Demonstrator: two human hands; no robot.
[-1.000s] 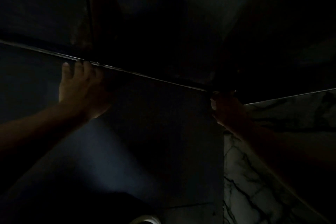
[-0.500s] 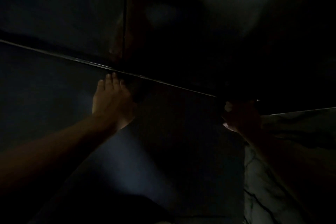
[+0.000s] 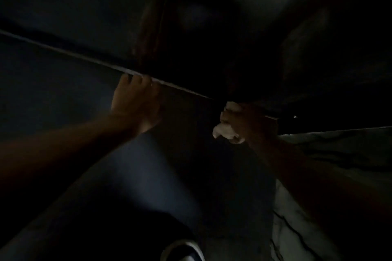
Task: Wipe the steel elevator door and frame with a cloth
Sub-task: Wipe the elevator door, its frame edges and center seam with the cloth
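Clutching a crumpled pale cloth (image 3: 226, 131), the right hand (image 3: 248, 122) presses it at the steel frame's edge (image 3: 182, 89); the left hand (image 3: 135, 101) rests flat, seemingly relaxed, on dim smooth steel.

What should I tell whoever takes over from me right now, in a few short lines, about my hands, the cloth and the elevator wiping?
Left hand: open, fingers laid flat on the steel panel, fingertips at the bright horizontal edge.
Right hand: grips the white cloth, bunched, held up against the same edge where it meets the dark upper surface.
Marble wall lies to the right of the panel.
Done: cannot tell; the picture is too dark to show which areas are wiped.
Left: probably carry on along the edge, then the door and frame surfaces.
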